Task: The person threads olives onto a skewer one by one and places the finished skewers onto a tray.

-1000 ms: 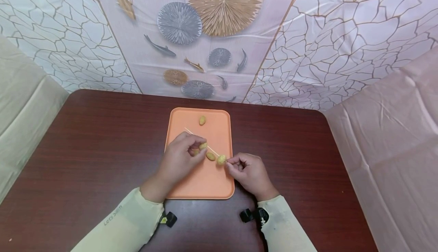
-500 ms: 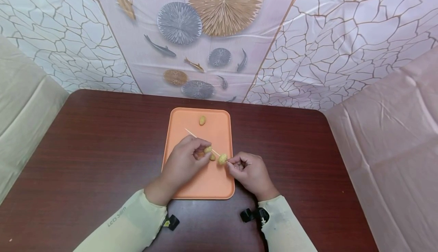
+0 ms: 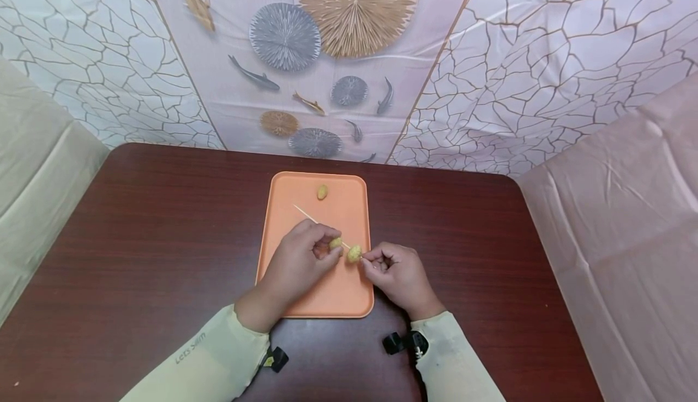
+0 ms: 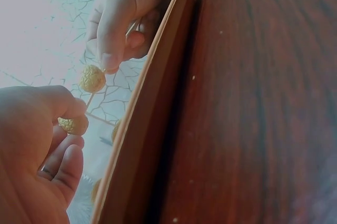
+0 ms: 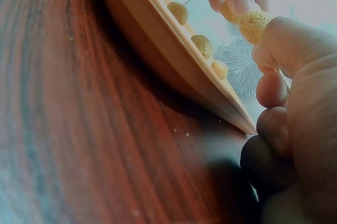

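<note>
A thin wooden skewer (image 3: 304, 213) slants over the orange tray, its pointed far end showing beyond my left hand (image 3: 299, 262). That hand pinches a small wrinkled yellow fruit (image 3: 335, 242) between thumb and fingers; the skewer comes out of its right side. A second wrinkled yellow fruit (image 4: 92, 79) is threaded near the skewer's other end, a short gap away. Just beyond it my right hand (image 3: 400, 276) pinches the skewer's end with thumb and forefinger, the other fingers curled. How far the skewer passes through the left fruit is hidden by the fingers.
The orange tray (image 3: 327, 305) lies on a dark red-brown table (image 3: 469, 238). One loose fruit (image 3: 322, 192) sits near its far edge. More fruits (image 5: 201, 46) show over the rim in the right wrist view. A patterned sheet (image 3: 349, 129) hangs behind the table.
My left hand has moved right and slightly nearer along the skewer with its fruit, narrowing the gap to the threaded one. The hand now covers a loose fruit. My right hand stays almost still.
</note>
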A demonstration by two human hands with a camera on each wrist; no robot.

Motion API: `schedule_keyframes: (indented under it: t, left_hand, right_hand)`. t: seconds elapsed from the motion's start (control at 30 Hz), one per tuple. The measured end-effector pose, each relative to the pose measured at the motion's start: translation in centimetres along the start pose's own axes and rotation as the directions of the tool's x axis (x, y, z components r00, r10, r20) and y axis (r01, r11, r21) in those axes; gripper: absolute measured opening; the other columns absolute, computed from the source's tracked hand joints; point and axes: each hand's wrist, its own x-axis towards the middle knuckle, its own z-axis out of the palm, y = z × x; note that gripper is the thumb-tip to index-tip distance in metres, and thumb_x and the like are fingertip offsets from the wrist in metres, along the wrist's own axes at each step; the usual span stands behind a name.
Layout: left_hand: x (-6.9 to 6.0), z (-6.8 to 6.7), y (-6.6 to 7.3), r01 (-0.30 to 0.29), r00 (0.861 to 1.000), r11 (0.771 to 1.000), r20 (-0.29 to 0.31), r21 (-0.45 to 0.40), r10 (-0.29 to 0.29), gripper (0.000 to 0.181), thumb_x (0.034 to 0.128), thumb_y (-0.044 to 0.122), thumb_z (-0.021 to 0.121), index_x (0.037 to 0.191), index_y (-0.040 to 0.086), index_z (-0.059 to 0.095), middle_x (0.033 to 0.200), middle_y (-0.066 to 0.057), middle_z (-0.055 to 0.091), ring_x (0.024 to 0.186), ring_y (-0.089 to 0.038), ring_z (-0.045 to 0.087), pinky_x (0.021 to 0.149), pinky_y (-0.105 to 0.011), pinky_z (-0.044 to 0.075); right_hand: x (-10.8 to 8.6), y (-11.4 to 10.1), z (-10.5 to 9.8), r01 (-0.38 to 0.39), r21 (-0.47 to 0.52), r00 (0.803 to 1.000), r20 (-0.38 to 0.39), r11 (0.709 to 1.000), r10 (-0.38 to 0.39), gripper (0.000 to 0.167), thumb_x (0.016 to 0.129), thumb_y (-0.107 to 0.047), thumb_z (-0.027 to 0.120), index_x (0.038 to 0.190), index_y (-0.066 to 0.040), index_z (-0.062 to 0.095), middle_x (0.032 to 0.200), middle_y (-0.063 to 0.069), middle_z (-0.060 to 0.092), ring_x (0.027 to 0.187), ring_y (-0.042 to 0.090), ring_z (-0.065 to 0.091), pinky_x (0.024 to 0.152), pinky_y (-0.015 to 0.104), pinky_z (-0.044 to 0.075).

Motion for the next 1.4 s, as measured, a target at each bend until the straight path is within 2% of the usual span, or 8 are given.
schedule_keyframes:
  t: [0.43, 0.7, 0.93, 1.07, 1.2, 1.4]
  left_hand:
    - [-0.37, 0.44, 0.43, 0.011, 1.0, 1.0, 0.017, -0.018, -0.01, 0.026, 0.0924, 0.012, 0.094, 0.116, 0.012, 0.084, 0.098, -0.002, 0.07, 0.083, -0.017, 0.069, 0.074, -0.025, 0.062]
    - [-0.44, 0.54, 0.36, 0.007, 1.0, 1.0, 0.015, -0.025, -0.006, 0.026, 0.0918, 0.011, 0.094, 0.116, 0.011, 0.083, 0.097, -0.004, 0.069, 0.083, -0.018, 0.068, 0.073, -0.023, 0.059]
    - [-0.44, 0.5, 0.35, 0.014, 1.0, 1.0, 0.017, -0.008, -0.014, 0.027, 0.092, 0.012, 0.094, 0.117, 0.011, 0.083, 0.098, -0.003, 0.069, 0.083, -0.018, 0.067, 0.073, -0.025, 0.057]
    - [-0.39, 0.42, 0.41, 0.012, 1.0, 1.0, 0.014, 0.0, -0.012, 0.028, 0.0919, 0.013, 0.094, 0.118, 0.011, 0.082, 0.099, -0.002, 0.069, 0.085, -0.018, 0.066, 0.075, -0.027, 0.058]
    - [-0.39, 0.4, 0.32, -0.002, 1.0, 1.0, 0.006, -0.007, 0.002, 0.03, 0.0924, 0.014, 0.093, 0.12, 0.011, 0.082, 0.103, -0.002, 0.07, 0.087, -0.018, 0.067, 0.077, -0.029, 0.059]
    - [-0.38, 0.41, 0.12, -0.012, 1.0, 1.0, 0.016, -0.002, 0.012, 0.036, 0.0943, 0.013, 0.089, 0.13, 0.013, 0.082, 0.113, -0.001, 0.071, 0.096, -0.019, 0.071, 0.083, -0.031, 0.062]
  right_hand:
    - [-0.05, -0.09, 0.05, 0.007, -0.011, 1.0, -0.003, 1.0, -0.007, 0.012, 0.096, -0.009, 0.088, 0.092, -0.02, 0.084, 0.071, -0.011, 0.065, 0.058, 0.002, 0.054, 0.051, 0.022, 0.049]
    - [0.03, 0.06, 0.15, 0.007, -0.007, 1.0, -0.007, 1.0, -0.008, 0.013, 0.095, -0.008, 0.088, 0.092, -0.02, 0.084, 0.069, -0.011, 0.063, 0.058, 0.002, 0.053, 0.051, 0.02, 0.047]
    - [0.11, -0.11, 0.09, -0.009, -0.032, 1.0, 0.003, 0.999, 0.01, 0.008, 0.094, -0.013, 0.087, 0.093, -0.021, 0.084, 0.066, -0.011, 0.06, 0.056, 0.002, 0.052, 0.05, 0.021, 0.046]
    - [0.14, -0.22, 0.09, -0.011, -0.045, 1.0, 0.002, 0.999, 0.011, 0.01, 0.093, -0.011, 0.086, 0.092, -0.021, 0.083, 0.067, -0.012, 0.061, 0.056, 0.003, 0.052, 0.051, 0.022, 0.047]
    - [0.15, -0.22, 0.13, -0.017, -0.049, 1.0, 0.0, 0.999, 0.017, 0.012, 0.094, -0.009, 0.086, 0.092, -0.02, 0.082, 0.07, -0.011, 0.063, 0.059, 0.003, 0.054, 0.053, 0.022, 0.049]
    - [0.2, -0.21, 0.17, -0.03, -0.075, 1.0, -0.004, 0.997, 0.03, 0.003, 0.101, -0.015, 0.083, 0.098, -0.015, 0.083, 0.076, -0.009, 0.066, 0.062, 0.004, 0.055, 0.056, 0.022, 0.05]
